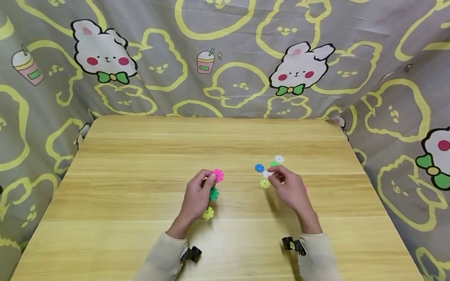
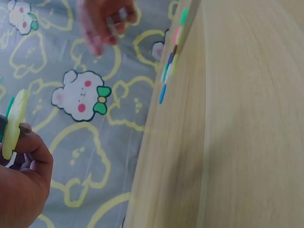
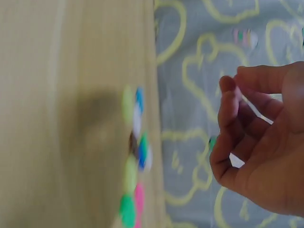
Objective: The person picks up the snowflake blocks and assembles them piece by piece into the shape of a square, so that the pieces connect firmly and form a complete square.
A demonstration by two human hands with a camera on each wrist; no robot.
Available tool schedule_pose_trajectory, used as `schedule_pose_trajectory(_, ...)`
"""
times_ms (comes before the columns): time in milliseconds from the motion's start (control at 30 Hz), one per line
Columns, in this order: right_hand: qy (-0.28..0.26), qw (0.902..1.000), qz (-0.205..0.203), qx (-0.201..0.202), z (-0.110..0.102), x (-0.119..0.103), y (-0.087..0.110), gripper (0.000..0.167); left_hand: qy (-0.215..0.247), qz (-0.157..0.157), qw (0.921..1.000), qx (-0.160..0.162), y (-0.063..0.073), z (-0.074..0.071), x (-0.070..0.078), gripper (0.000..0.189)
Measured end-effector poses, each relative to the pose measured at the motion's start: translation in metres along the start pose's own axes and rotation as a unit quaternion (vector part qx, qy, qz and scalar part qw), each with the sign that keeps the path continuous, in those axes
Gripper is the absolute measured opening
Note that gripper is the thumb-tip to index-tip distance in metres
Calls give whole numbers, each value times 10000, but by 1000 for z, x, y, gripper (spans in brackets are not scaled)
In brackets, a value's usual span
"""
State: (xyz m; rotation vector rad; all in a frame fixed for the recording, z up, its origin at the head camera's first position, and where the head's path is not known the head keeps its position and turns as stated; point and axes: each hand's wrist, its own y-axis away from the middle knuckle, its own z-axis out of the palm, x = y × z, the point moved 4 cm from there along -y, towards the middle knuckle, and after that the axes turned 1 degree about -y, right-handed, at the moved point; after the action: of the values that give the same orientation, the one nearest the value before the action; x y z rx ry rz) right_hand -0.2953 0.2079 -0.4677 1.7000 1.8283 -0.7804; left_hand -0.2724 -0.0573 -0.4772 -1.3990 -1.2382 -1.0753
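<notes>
My left hand [image 1: 197,193] grips a chain of joined notched plastic discs above the table. A pink disc [image 1: 218,175] is at its top, a green disc [image 1: 214,194] below, and a yellow disc [image 1: 208,213] at the bottom. The left wrist view shows that yellow disc [image 2: 16,121] edge-on beside my fingers. Over a loose group of similar discs hovers my right hand [image 1: 290,187], its fingers loosely bent. Thumb and index tips come close together in the right wrist view, with nothing visible between them. Near them lie a blue disc [image 1: 259,168] and a pale yellow disc [image 1: 264,184].
Behind my right hand lie a white disc [image 1: 279,159] and a light green disc [image 1: 274,163]. A brown disc [image 3: 133,142] shows in the right wrist view. The wooden table [image 1: 137,151] meets a patterned curtain [image 1: 156,60] at its back and sides.
</notes>
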Motion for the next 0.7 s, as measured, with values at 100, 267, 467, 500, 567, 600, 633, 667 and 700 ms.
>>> schedule_pose_trajectory(100, 425, 9983, 403, -28, -9, 24, -1, 27, 68, -107, 9999, -55, 2, -2, 10, 24)
schedule_pose_trajectory(267, 995, 9905, 945, -98, -22, 56, 4, 31, 162, -158, 9997, -37, 8, -6, 29, 25)
schedule_pose_trajectory(467, 1440, 9785, 1412, -432, -23, 76, 12, 47, 145, -162, 9997, 62, 7, -8, 29, 26)
schedule_pose_trajectory(500, 1468, 9772, 1449, -498, -23, 77, 13, 50, 137, -158, 9998, 66, 7, -9, 29, 26)
schedule_pose_trajectory(567, 1494, 9754, 1512, -585, -22, 80, 14, 52, 141, -153, 9998, 65, 7, -9, 29, 26)
schedule_pose_trajectory(600, 1509, 9750, 1515, -609, -22, 81, 14, 52, 141, -149, 9998, 64, 7, -9, 29, 26)
schedule_pose_trajectory(633, 1501, 9751, 1513, -621, -21, 82, 14, 51, 136, -152, 9998, 73, 7, -9, 29, 26)
schedule_pose_trajectory(667, 1494, 9754, 1501, -612, -21, 83, 14, 49, 135, -165, 9997, 90, 8, -9, 29, 26)
schedule_pose_trajectory(700, 1498, 9758, 1475, -601, -21, 83, 13, 46, 132, -172, 9997, 108, 8, -9, 29, 26)
